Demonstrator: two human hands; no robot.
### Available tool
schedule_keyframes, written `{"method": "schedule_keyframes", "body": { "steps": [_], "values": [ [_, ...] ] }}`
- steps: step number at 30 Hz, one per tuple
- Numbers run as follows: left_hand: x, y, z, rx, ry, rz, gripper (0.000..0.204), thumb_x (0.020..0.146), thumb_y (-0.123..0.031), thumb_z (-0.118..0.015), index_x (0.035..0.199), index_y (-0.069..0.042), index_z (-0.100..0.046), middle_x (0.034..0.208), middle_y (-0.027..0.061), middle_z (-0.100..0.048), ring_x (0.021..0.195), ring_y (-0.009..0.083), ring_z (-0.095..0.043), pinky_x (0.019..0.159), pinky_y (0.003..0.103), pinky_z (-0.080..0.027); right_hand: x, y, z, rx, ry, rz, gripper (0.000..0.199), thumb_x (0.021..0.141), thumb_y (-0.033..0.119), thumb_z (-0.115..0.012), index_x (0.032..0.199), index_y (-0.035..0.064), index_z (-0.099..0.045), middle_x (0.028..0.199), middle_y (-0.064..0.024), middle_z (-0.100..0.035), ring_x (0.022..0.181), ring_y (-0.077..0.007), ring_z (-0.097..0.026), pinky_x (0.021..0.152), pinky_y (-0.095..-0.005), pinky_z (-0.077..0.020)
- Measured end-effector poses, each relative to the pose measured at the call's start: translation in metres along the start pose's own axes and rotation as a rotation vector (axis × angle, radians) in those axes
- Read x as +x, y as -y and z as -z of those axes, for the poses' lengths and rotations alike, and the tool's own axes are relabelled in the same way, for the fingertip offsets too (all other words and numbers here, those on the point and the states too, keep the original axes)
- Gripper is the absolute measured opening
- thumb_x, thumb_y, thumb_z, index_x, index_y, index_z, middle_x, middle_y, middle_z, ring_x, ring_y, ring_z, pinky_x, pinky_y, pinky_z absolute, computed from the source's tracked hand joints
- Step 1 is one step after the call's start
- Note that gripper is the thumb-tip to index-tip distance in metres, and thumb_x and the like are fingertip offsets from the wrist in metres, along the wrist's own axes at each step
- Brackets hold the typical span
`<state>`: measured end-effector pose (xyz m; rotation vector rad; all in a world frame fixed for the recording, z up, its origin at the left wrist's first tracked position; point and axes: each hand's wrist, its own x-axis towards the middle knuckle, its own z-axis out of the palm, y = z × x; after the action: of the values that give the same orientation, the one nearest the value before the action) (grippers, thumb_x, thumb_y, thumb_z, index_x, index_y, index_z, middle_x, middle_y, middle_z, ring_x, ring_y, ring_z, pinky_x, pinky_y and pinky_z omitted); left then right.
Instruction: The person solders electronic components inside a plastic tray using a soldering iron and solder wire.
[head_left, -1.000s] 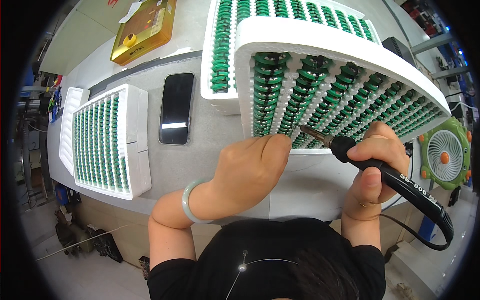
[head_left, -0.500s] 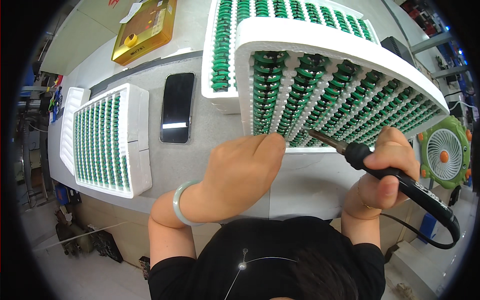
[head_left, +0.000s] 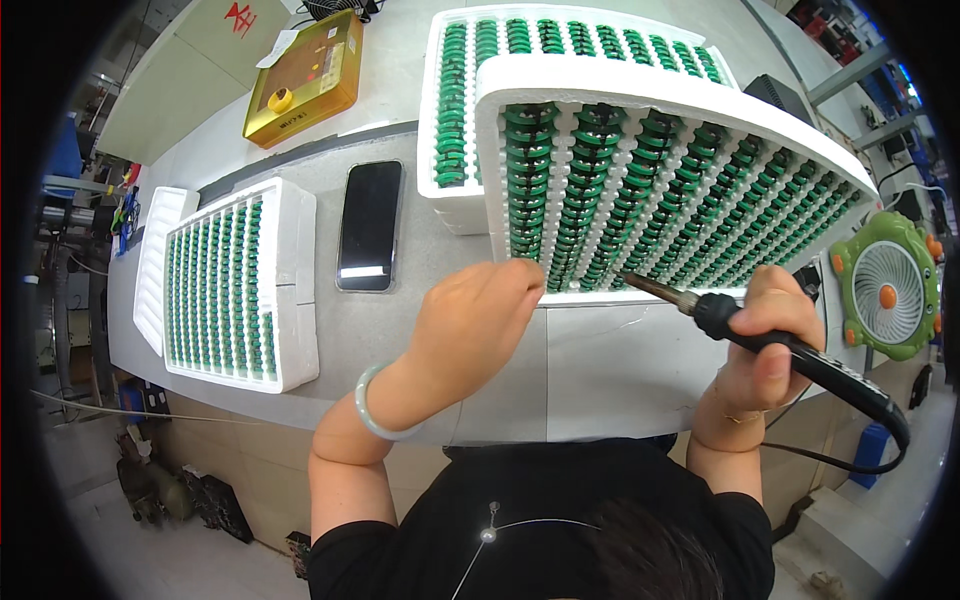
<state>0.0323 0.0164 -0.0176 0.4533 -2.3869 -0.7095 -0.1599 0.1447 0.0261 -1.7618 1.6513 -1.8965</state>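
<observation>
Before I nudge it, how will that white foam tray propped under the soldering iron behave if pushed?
The foam tray probably slides or tips easily: it leans tilted on another tray. Its foam looks brittle and may dent. The green coils fill every row, so it is likely heavier than bare foam, and they might spill out.

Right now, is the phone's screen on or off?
Off, it seems: the phone lies flat on the table, its screen dark except for a reflected light strip.

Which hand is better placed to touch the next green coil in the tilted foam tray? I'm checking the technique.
Probably the right hand: it grips the soldering iron, whose tip points at the lower rows of the tilted foam tray. The left hand rests curled at the tray's lower edge and carries no tool.
</observation>
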Motion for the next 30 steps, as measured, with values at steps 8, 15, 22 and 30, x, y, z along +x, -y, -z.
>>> {"method": "schedule_keyframes", "body": {
  "steps": [8, 15, 22, 30],
  "values": [
    [0.002, 0.005, -0.011, 0.12, -0.104, -0.052, 0.011, 0.07, -0.001, -0.062, 0.079, -0.004, -0.055, 0.061, 0.0053, -0.055, 0.047, 0.0193, -0.049, 0.044, 0.029, -0.037, 0.01, 0.0, -0.016, -0.107, 0.109, 0.094, 0.032, 0.08, 0.035, -0.054, 0.072, 0.0049, -0.057, 0.055, -0.0022, -0.051, 0.046, -0.0146, -0.04, 0.042, -0.0259, -0.0307],
    [0.001, 0.016, -0.019, 0.085, -0.178, -0.111, 0.011, 0.068, -0.006, -0.063, 0.075, -0.008, -0.055, 0.062, 0.0018, -0.055, 0.047, 0.0177, -0.049, 0.043, 0.029, -0.037, 0.008, -0.009, -0.024, -0.136, 0.134, 0.086, 0.034, 0.081, 0.038, -0.053, 0.071, 0.0063, -0.057, 0.048, 0.0003, -0.043, 0.044, -0.0144, -0.037, 0.042, -0.0265, -0.0274],
    [0.002, 0.022, -0.02, 0.081, -0.183, -0.127, 0.012, 0.068, -0.006, -0.063, 0.077, -0.008, -0.056, 0.064, -0.0003, -0.056, 0.049, 0.0155, -0.05, 0.043, 0.027, -0.035, 0.008, -0.015, -0.031, -0.132, 0.126, 0.073, 0.037, 0.081, 0.042, -0.052, 0.071, 0.0068, -0.057, 0.046, 0.0002, -0.043, 0.044, -0.0148, -0.037, 0.042, -0.0265, -0.0277],
    [0.003, 0.02, -0.017, 0.094, -0.158, -0.1, 0.013, 0.067, -0.006, -0.064, 0.076, -0.007, -0.055, 0.063, 0.0001, -0.055, 0.049, 0.0152, -0.05, 0.043, 0.027, -0.034, 0.007, -0.019, -0.032, -0.141, 0.199, 0.06, 0.036, 0.081, 0.042, -0.052, 0.074, 0.0074, -0.058, 0.048, -0.0005, -0.045, 0.045, -0.0157, -0.039, 0.043, -0.0273, -0.03]
  ]
}}
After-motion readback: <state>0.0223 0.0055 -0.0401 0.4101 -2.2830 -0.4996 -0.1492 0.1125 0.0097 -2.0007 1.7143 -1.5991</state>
